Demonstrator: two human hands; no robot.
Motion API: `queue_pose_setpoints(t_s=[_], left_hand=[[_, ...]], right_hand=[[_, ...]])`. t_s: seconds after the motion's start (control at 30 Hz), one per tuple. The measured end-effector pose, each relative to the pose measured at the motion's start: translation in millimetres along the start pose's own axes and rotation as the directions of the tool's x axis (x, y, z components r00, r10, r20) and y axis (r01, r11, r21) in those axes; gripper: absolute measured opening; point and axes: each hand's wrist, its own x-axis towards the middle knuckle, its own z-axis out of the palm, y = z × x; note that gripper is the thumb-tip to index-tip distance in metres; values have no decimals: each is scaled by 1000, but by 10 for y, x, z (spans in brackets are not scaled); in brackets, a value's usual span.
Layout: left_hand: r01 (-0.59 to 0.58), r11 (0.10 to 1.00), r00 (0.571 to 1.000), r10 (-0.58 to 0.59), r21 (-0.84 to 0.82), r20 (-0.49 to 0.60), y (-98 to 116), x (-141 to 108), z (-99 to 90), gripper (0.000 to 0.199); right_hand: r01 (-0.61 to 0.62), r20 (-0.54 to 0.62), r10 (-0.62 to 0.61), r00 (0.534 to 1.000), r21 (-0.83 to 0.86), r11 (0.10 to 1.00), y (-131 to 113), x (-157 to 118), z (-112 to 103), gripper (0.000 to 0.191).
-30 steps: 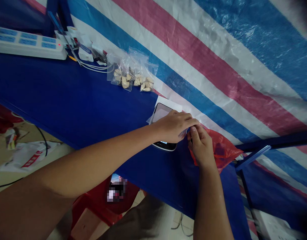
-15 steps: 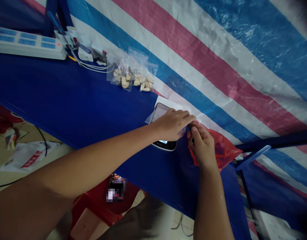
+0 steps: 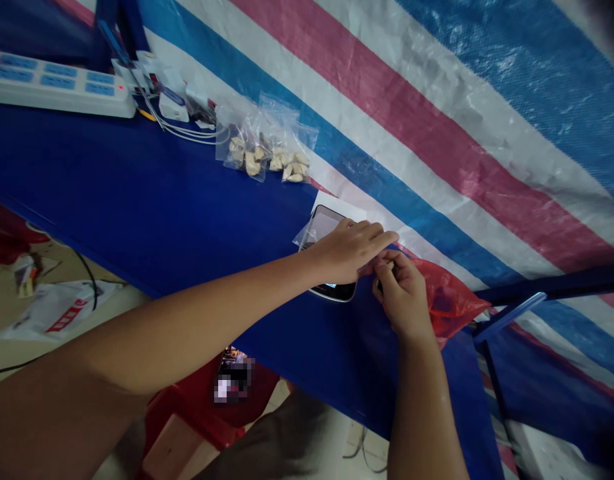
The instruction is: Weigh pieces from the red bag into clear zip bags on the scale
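Observation:
My left hand (image 3: 354, 250) reaches over a black-rimmed digital scale (image 3: 331, 292), fingers closed on a clear plastic bag (image 3: 307, 235) whose corner sticks out on the scale's left side. Its grip is mostly hidden under the palm. Right beside its fingertips, my right hand (image 3: 401, 287) is closed in a pinch. A small pale piece (image 3: 391, 265) shows between its thumb and fingers, too little of it to name. Just behind the right hand lies a red plastic bag (image 3: 447, 297). Part of the scale's lit display shows below my left hand.
Clear zip bags with pale chunks (image 3: 251, 160) lie at the back of the blue table (image 3: 151, 200). Left of them are white cables and chargers (image 3: 174, 107) and a power strip (image 3: 61, 90). A striped tarp (image 3: 387, 100) hangs behind. A red stool (image 3: 197, 413) stands below the front edge.
Both hands stay over the scale's right side. My left fingertips have shifted slightly right, and the two hands have come closer together. The camera view has shifted slightly.

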Motion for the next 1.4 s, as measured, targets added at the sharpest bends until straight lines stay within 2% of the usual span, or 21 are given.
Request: queue_pose_setpoints(t_s=[0.07, 0.23, 0.33, 0.47, 0.6, 0.77, 0.97, 1.2, 1.3, 1.4], left_hand=[[-3, 1000, 1000, 3, -29, -3, -4, 1, 13, 45], [-62, 981, 998, 60, -183, -20, -9, 19, -6, 50], [-67, 965, 998, 64, -252, -19, 0, 31, -27, 49], [-42, 962, 999, 41, -269, -8, 11, 37, -35, 49], [-29, 971, 1000, 28, -236, -9, 6, 34, -27, 53], [-18, 982, 1000, 17, -187, -6, -8, 31, -6, 54], [-25, 989, 1000, 24, -144, -4, -15, 28, 11, 50], [-27, 988, 999, 24, -149, -23, -16, 14, 42, 47], [-27, 989, 1000, 25, -147, -19, -9, 11, 43, 46], [-23, 990, 1000, 23, -140, -3, 0, 14, 31, 50]], right_hand=[[10, 7, -10, 1000, 15, 1000, 5, 2, 6, 24], [4, 48, -14, 999, 205, 979, -36, -7, -10, 17], [0, 46, -11, 999, 221, 975, -59, -12, -7, 18], [18, -56, -8, 998, 181, 983, -60, -5, 9, 23], [-56, -142, 85, 986, 197, 979, -59, 19, 10, 30], [-138, -194, 197, 961, 279, 950, -68, 48, 5, 23], [-202, -87, 266, 960, 442, 874, -77, 54, -40, 13], [-271, 88, 261, 961, 480, 834, -109, 9, -78, 27], [-278, 108, 258, 960, 462, 842, -112, 1, -75, 33], [-258, 78, 249, 965, 443, 859, -109, 8, -69, 37]])
